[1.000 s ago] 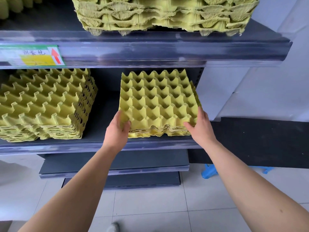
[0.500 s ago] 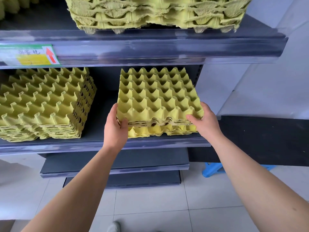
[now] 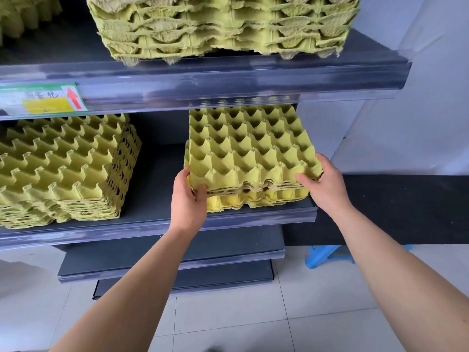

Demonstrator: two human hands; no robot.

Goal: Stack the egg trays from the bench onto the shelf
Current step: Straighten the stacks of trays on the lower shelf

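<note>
A small stack of yellow egg trays (image 3: 250, 151) is tilted with its front edge raised above one yellow tray (image 3: 253, 200) that lies flat on the middle shelf (image 3: 152, 224). My left hand (image 3: 189, 196) grips the stack's front left corner, thumb on top. My right hand (image 3: 326, 181) grips the front right corner, fingers curled round its edge. The stack's far end reaches under the upper shelf (image 3: 228, 80).
A taller stack of yellow trays (image 3: 66, 168) stands on the same shelf to the left. Another stack (image 3: 223, 26) sits on the upper shelf, beside a price label (image 3: 43, 99). Lower shelves (image 3: 177, 255), tiled floor and a blue stool (image 3: 327, 255) lie below; a dark bench (image 3: 406, 207) is at right.
Both hands took hold of the upper trays and lifted their front edge off the bottom tray, pulling them slightly toward me. The camera moved closer to the shelf.
</note>
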